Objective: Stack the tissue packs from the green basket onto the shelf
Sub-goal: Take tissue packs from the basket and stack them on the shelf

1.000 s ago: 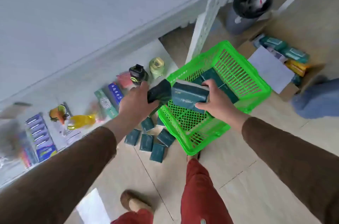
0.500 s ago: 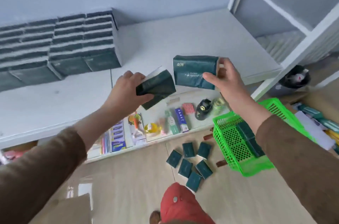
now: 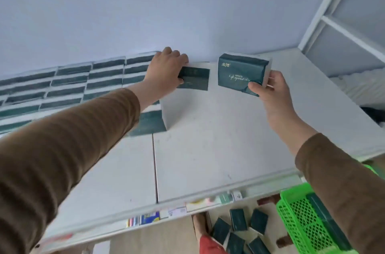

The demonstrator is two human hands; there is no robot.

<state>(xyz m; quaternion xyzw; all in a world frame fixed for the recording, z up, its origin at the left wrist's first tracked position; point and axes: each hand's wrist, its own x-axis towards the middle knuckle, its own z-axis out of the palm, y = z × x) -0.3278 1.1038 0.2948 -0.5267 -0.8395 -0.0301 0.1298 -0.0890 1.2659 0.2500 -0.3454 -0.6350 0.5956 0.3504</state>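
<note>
Left pack: your left hand [image 3: 165,70] grips a dark green tissue pack [image 3: 194,78] at frame centre, fingers curled over its left end, just right of the stacked packs.
Right pack: your right hand [image 3: 268,89] pinches a second tissue pack [image 3: 239,72] by its lower right corner, thumb in front, raised above the shelf.
Stack: rows of stacked packs [image 3: 68,87] fill the left of the frame against the wall.
Shelf: the white shelf [image 3: 218,139] spans the middle.
Basket: the green basket [image 3: 295,222] sits lower right, dark packs inside.
Floor: loose packs [image 3: 238,219] lie at bottom centre, beside the basket.
</note>
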